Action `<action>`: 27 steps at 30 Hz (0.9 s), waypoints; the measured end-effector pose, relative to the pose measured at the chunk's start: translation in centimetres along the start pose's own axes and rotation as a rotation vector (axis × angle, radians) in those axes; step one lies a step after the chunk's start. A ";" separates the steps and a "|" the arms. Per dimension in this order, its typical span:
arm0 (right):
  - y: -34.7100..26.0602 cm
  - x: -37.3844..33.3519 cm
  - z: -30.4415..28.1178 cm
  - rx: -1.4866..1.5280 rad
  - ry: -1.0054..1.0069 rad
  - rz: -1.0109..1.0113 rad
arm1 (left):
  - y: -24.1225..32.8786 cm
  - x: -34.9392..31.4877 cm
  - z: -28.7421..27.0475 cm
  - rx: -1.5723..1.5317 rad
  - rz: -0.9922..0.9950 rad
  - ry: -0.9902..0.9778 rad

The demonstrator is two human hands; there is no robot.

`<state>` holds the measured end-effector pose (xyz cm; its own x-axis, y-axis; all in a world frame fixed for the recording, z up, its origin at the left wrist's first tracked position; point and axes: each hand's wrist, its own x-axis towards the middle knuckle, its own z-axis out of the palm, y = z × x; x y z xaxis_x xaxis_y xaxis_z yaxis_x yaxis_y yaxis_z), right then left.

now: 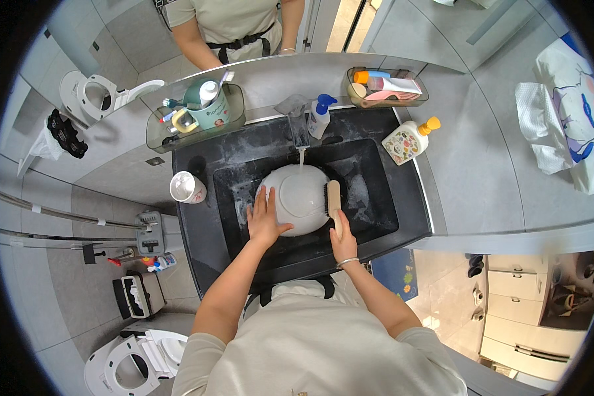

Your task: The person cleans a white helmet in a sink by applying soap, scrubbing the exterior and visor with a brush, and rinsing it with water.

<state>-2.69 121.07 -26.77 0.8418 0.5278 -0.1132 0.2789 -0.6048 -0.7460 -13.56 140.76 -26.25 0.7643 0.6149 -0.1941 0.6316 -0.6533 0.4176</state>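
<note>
A white round bowl [302,197], seemingly upside down with a ring on its base, lies in the black sink [380,228]. Water from the faucet [299,129] runs in a thin stream onto its far side. My left hand [264,221] rests on the bowl's left side, fingers spread flat. In my right hand [343,241] is the handle of a wooden scrub brush [334,197]. The brush's dark bristles face left against the bowl's right side. My right fingers are wrapped round the handle.
A white paper cup [187,188] stands on the counter's left. Behind the sink is a blue-topped pump bottle [319,117]; a yellow-capped bottle [409,141] stands right. Clear trays on the back ledge hold a green mug [212,113] and tubes [395,86]. A toilet [135,363] is lower left.
</note>
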 end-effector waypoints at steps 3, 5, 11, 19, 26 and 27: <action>-0.7 -1.2 0.3 0.024 -0.043 -0.065 | 0.0 -0.1 -0.1 -0.010 0.004 0.027; -0.9 -1.9 0.6 0.007 -0.065 -0.125 | 0.0 -0.1 0.1 -0.020 0.014 0.036; -2.1 -3.4 2.1 -0.138 -0.265 -0.365 | -0.6 0.1 0.9 0.002 0.060 0.084; -3.1 -1.2 0.6 -0.150 -0.282 -0.207 | -0.1 -0.1 0.0 -0.038 0.034 0.060; 0.2 2.8 -1.5 0.010 0.003 0.026 | -0.1 -0.1 0.0 -0.030 0.032 0.039; 0.7 3.2 -1.8 -0.041 -0.007 -0.026 | 0.0 -0.1 -0.1 -0.032 0.027 0.032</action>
<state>1.01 121.32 -26.48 0.8308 0.5477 -0.0992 0.3194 -0.6150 -0.7209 -13.64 140.80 -26.15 0.7763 0.6114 -0.1538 0.6057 -0.6558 0.4506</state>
